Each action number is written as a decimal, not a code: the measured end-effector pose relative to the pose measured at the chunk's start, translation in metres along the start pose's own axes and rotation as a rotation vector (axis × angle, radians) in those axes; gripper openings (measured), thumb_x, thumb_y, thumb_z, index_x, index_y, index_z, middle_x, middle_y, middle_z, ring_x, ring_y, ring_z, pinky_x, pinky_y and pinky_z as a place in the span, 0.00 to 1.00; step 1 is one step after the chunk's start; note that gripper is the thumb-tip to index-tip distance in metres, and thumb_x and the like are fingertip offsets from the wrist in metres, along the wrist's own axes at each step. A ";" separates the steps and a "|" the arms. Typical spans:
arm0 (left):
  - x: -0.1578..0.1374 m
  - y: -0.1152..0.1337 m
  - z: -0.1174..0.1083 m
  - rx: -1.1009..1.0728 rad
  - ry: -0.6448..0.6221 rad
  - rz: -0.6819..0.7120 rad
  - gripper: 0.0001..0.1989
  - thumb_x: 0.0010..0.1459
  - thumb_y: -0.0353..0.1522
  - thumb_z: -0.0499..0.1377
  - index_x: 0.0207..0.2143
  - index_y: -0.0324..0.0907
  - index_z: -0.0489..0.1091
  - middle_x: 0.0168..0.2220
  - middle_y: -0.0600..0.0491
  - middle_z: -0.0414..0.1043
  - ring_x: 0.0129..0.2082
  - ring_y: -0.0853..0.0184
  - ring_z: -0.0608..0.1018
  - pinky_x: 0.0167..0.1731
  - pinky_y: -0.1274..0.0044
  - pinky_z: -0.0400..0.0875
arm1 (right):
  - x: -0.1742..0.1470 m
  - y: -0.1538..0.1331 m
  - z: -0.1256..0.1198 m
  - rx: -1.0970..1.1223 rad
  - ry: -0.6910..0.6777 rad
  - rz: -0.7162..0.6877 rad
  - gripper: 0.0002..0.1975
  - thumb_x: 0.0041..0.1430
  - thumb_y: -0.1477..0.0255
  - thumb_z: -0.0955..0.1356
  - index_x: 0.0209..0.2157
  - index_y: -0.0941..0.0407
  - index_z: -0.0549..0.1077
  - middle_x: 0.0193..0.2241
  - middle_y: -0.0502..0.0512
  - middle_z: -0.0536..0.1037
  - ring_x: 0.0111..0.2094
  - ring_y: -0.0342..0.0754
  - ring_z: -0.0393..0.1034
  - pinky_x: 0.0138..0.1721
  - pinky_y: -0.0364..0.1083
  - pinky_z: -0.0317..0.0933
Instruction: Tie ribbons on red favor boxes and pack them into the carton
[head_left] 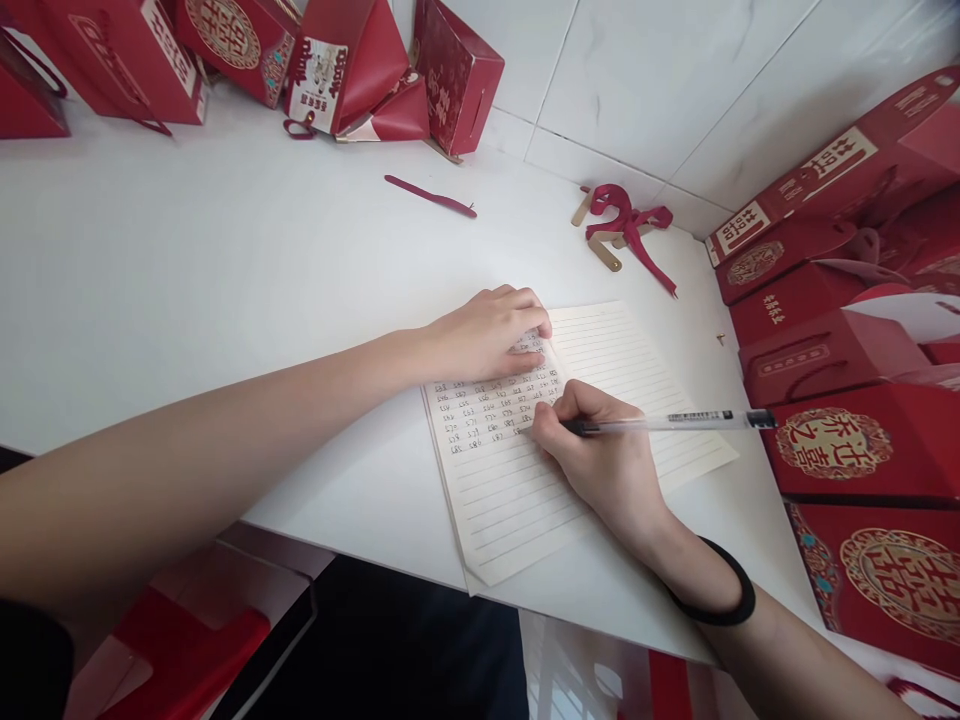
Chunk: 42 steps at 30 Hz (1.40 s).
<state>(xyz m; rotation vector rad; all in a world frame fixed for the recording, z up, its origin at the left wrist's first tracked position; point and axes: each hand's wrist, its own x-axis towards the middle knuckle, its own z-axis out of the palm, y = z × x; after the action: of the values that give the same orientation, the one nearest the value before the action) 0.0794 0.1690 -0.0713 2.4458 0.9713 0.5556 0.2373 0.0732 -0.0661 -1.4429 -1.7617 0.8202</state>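
An open lined notebook [517, 510] lies on the white table, its left page partly filled with rows of handwritten numbers. My right hand [604, 455] grips a clear pen with a black cap end [697, 420], its tip hidden by my fingers near the lowest row of numbers. A black band [739, 590] circles my right wrist. Across the top of the written page rests my left hand [499, 335], palm down, fingers loosely bent and apart, holding nothing and covering some of the numbers.
Red gift boxes with gold patterns [832, 445] line the table's right side. More red boxes [457, 80] stand along the back by the tiled wall [615, 80]. A dark red ribbon strip [431, 196] and a ribbon bundle with gold tabs [626, 230] lie beyond the notebook.
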 end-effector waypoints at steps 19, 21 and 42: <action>-0.004 0.000 0.003 0.042 0.072 0.039 0.12 0.57 0.35 0.55 0.42 0.39 0.67 0.45 0.48 0.68 0.48 0.61 0.68 0.50 0.68 0.60 | 0.008 0.010 -0.010 0.598 0.099 0.189 0.21 0.55 0.64 0.68 0.19 0.54 0.52 0.12 0.42 0.52 0.13 0.38 0.42 0.14 0.39 0.39; -0.005 -0.003 0.001 0.017 0.180 -0.005 0.10 0.57 0.35 0.54 0.41 0.41 0.67 0.45 0.48 0.68 0.49 0.62 0.68 0.52 0.68 0.60 | 0.014 0.017 -0.017 0.647 0.144 0.232 0.23 0.55 0.61 0.69 0.20 0.55 0.52 0.12 0.43 0.53 0.14 0.38 0.42 0.14 0.39 0.37; -0.014 -0.146 -0.098 0.314 0.783 -0.841 0.15 0.51 0.26 0.52 0.44 0.42 0.61 0.52 0.37 0.58 0.56 0.45 0.60 0.46 0.53 0.60 | 0.035 0.028 -0.019 0.386 0.171 0.221 0.23 0.49 0.54 0.65 0.17 0.55 0.54 0.13 0.45 0.54 0.15 0.40 0.43 0.18 0.40 0.38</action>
<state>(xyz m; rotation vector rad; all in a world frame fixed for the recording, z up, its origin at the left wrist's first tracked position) -0.0585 0.2792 -0.0721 1.7326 2.3643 1.1045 0.2638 0.1131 -0.0744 -1.4097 -1.2493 1.0522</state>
